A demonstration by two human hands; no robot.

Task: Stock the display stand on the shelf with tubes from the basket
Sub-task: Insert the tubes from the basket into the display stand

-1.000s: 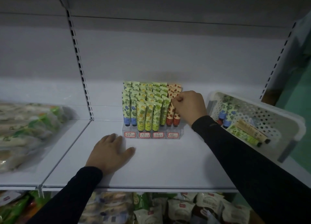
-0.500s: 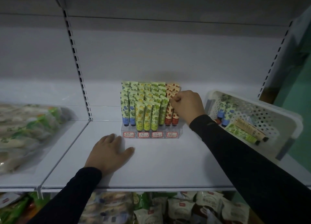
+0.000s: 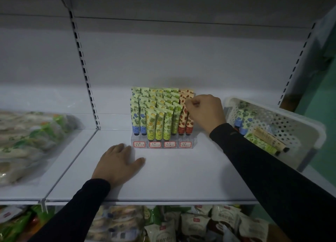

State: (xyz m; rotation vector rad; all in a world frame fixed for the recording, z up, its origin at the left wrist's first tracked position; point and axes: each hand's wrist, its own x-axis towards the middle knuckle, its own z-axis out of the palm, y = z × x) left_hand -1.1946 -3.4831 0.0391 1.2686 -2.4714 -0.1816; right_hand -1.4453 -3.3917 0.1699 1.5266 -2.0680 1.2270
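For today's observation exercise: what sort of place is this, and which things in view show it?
Most likely a shop aisle. White slotted shelving carries a clear display stand with handwritten price labels, filled with upright tubes; packaged snacks fill the shelf below.

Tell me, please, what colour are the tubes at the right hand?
Orange-red with a red fruit print, on the tubes the right hand pinches; the head view shows them.

A clear display stand (image 3: 162,143) near the shelf's (image 3: 174,178) back holds upright rows of blue, yellow, green and red patterned tubes (image 3: 158,114), while the white perforated basket (image 3: 298,121) at right, tilted, holds a few more tubes.
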